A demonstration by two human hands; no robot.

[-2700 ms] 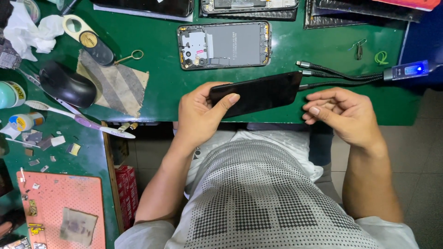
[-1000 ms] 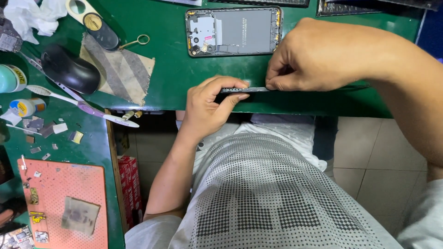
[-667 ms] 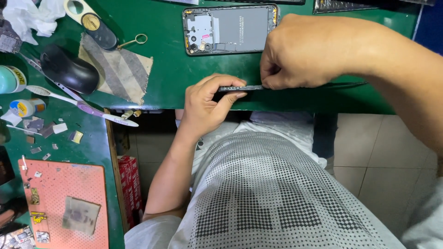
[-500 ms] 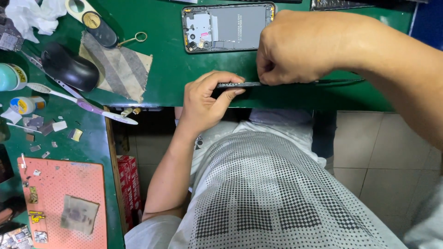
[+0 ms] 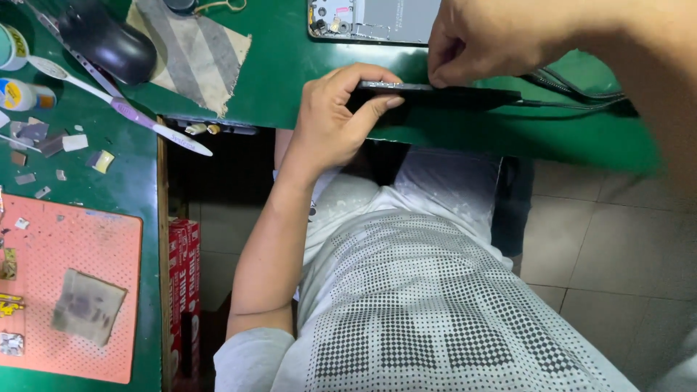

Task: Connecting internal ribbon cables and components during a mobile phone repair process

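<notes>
A thin black phone [image 5: 450,94] is held edge-on over the front edge of the green table [image 5: 290,65]. My left hand [image 5: 334,116] grips its left end, thumb beneath and fingers over the top. Pinching at the phone's upper edge near the middle is my right hand [image 5: 486,40], fingertips pressed together; whether a small tool sits between them cannot be told. Black cables [image 5: 573,83] run from the phone's right end.
An opened phone back with its board exposed [image 5: 374,18] lies just beyond the hands. To the left are a striped cloth [image 5: 192,43], a black mouse [image 5: 109,40], tweezers [image 5: 120,109], small glue pots [image 5: 22,94] and an orange work mat [image 5: 69,290].
The phone was held flat with its screen showing; now it is turned edge-on. My right hand came from the right onto its top edge and slid left along it.
</notes>
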